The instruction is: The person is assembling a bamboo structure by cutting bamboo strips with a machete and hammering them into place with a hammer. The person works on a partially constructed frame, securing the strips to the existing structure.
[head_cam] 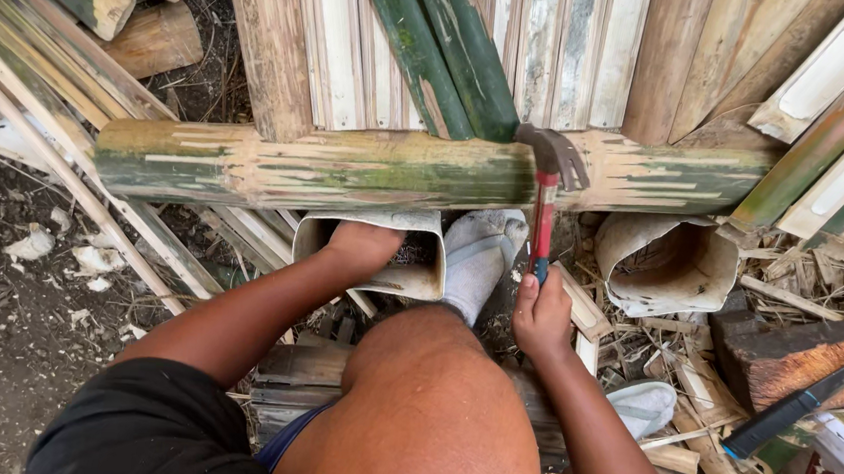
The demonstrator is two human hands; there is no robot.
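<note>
Hammer (546,202) with a red shaft stands nearly upright at about one o'clock of centre, its claw head resting against the long green-streaked bamboo pole (347,166) that lies flat across the pile. Right hand (539,318) holds the blue grip low down, fingers wrapped tight around it. Left hand (361,247), at eleven o'clock of the bare knee, presses on the rim of a curled bamboo sheath (409,278); its fingers curl out of sight, so whether they clench is unclear. A grey-socked foot (479,257) sits between both hands.
</note>
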